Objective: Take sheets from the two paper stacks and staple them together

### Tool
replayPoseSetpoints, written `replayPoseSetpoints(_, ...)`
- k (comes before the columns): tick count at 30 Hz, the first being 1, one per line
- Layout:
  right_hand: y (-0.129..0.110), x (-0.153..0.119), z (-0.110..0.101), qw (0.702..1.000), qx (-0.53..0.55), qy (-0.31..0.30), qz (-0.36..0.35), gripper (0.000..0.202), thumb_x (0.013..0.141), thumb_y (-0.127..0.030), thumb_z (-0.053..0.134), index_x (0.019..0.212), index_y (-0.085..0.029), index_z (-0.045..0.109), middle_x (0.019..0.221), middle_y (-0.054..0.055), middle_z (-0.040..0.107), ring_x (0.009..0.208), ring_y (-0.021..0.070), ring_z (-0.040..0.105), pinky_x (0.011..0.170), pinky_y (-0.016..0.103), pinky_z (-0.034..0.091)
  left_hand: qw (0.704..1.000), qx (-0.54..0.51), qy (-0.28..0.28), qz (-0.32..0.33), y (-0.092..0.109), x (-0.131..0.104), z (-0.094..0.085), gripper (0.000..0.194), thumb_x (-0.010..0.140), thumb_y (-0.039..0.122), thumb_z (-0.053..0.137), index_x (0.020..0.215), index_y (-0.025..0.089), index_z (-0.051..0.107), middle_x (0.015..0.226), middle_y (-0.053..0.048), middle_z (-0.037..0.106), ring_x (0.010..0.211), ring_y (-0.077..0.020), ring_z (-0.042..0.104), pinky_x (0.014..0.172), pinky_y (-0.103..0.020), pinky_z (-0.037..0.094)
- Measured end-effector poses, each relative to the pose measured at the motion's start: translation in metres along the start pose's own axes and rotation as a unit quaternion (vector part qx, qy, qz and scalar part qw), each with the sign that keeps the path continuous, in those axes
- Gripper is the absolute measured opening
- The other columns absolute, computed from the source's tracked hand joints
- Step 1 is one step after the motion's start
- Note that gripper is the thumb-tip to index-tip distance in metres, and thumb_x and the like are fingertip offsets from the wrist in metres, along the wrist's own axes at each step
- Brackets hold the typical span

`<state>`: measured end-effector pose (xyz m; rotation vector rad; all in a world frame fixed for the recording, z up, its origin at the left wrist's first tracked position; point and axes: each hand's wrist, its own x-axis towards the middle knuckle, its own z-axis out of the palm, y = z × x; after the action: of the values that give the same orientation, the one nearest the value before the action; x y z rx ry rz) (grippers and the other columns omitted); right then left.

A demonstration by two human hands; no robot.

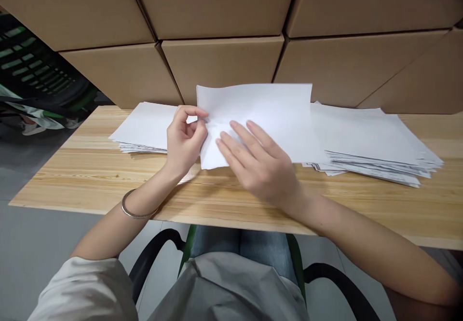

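A white sheet of paper (267, 106) is held up a little above the table in front of me. My left hand (186, 137) pinches its left edge between thumb and forefinger, the other fingers curled. Over the lower middle of the sheet, my right hand (260, 161) lies with its fingers stretched out against the paper. A slight crease or bend runs near the pinched edge. Behind my left hand rests a stack of white paper (148, 125). To the right is a larger, uneven stack of white paper (365, 135), partly behind the sheet's right end.
Cardboard boxes (220, 65) form a wall along the back of the wooden table (94, 166). A dark slatted chair back (36, 65) stands beyond the left end, with part of another person near it. Armrests (155, 248) of my chair flank my lap.
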<state>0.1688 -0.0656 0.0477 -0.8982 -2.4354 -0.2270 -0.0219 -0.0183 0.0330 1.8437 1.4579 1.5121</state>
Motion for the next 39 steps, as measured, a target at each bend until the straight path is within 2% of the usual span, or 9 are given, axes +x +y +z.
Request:
replayPoseSetpoints(5,0.018,0.002,-0.022,0.99,-0.026,0.039,0.136,0.047,0.105,-0.011,0.036,0.131,-0.022,0.074,0.14,0.01,0.069,0.14,0.0311,0.058,0.126,0.062,0.036,0.995,0.048,-0.046,0.077,-0.009,-0.001,0.001,0.027,0.097,0.028,0.053,0.124,0.027,0.049,0.134,-0.011,0.056,0.108,-0.0183,0.069,0.092,-0.033,0.06)
replayPoseSetpoints(9,0.054,-0.002,-0.042,0.961,-0.121,0.031,0.245,0.048,0.094,-0.003,0.04,0.125,-0.01,0.076,0.134,0.015,0.072,0.134,0.0323,0.063,0.123,0.056,0.039,0.972,0.202,-0.036,0.114,-0.018,0.012,-0.01,0.037,0.097,0.031,0.055,0.132,0.024,0.048,0.141,-0.017,0.05,0.136,-0.0295,0.053,0.113,-0.047,0.048)
replayPoseSetpoints(13,0.092,-0.011,-0.063,0.913,-0.175,0.015,0.368,0.045,0.088,-0.005,0.051,0.121,-0.013,0.08,0.124,0.014,0.077,0.121,0.0284,0.071,0.107,0.044,0.051,0.943,0.322,-0.051,0.069,-0.026,0.023,-0.016,0.04,0.097,0.034,0.055,0.133,0.019,0.053,0.142,-0.021,0.053,0.139,-0.036,0.049,0.118,-0.053,0.04)
replayPoseSetpoints(17,0.114,-0.02,-0.073,0.863,-0.185,-0.041,0.469,0.044,0.087,-0.006,0.056,0.121,-0.016,0.082,0.111,0.02,0.079,0.11,0.0283,0.072,0.088,0.044,0.051,0.893,0.435,-0.111,-0.027,-0.03,0.022,-0.013,0.046,0.1,0.044,0.05,0.133,0.014,0.058,0.141,-0.025,0.058,0.138,-0.0425,0.05,0.114,-0.059,0.04)
replayPoseSetpoints(21,0.12,-0.024,-0.067,0.845,-0.137,-0.145,0.496,0.046,0.085,-0.004,0.051,0.113,-0.019,0.085,0.113,0.02,0.078,0.1,0.0279,0.067,0.075,0.042,0.046,0.855,0.489,-0.159,-0.061,-0.028,0.021,-0.011,0.05,0.101,0.049,0.044,0.127,0.011,0.064,0.135,-0.027,0.063,0.129,-0.0447,0.056,0.106,-0.06,0.046)
replayPoseSetpoints(26,0.124,-0.03,-0.058,0.787,-0.073,-0.277,0.547,0.063,0.081,0.001,0.045,0.12,-0.031,0.082,0.143,0.011,0.066,0.098,0.0256,0.065,0.073,0.04,0.045,0.84,0.507,-0.186,-0.059,-0.024,0.023,-0.013,0.05,0.1,0.047,0.045,0.128,0.01,0.063,0.138,-0.028,0.062,0.129,-0.0461,0.057,0.104,-0.058,0.048)
replayPoseSetpoints(32,0.131,-0.036,-0.058,0.748,-0.11,-0.274,0.594,0.065,0.08,-0.002,0.045,0.125,-0.033,0.08,0.151,0.015,0.058,0.094,0.0272,0.067,0.07,0.042,0.045,0.84,0.505,-0.191,-0.059,-0.023,0.022,-0.013,0.049,0.1,0.048,0.045,0.128,0.011,0.063,0.139,-0.027,0.062,0.13,-0.0451,0.056,0.105,-0.059,0.047)
replayPoseSetpoints(36,0.138,-0.037,-0.059,0.77,-0.111,-0.255,0.574,0.063,0.081,0.0,0.045,0.122,-0.032,0.081,0.144,0.016,0.063,0.094,0.0251,0.067,0.071,0.04,0.046,0.84,0.503,-0.195,-0.061,-0.023,0.022,-0.013,0.05,0.101,0.047,0.044,0.128,0.011,0.063,0.14,-0.026,0.061,0.131,-0.0447,0.055,0.107,-0.058,0.046)
replayPoseSetpoints(39,0.145,-0.035,-0.056,0.741,-0.105,-0.305,0.589,0.063,0.084,0.0,0.044,0.122,-0.035,0.081,0.149,0.01,0.061,0.098,0.0251,0.067,0.073,0.038,0.048,0.831,0.511,-0.208,-0.068,-0.02,0.022,-0.013,0.053,0.102,0.047,0.041,0.131,0.009,0.061,0.141,-0.026,0.06,0.133,-0.0449,0.054,0.107,-0.057,0.046)
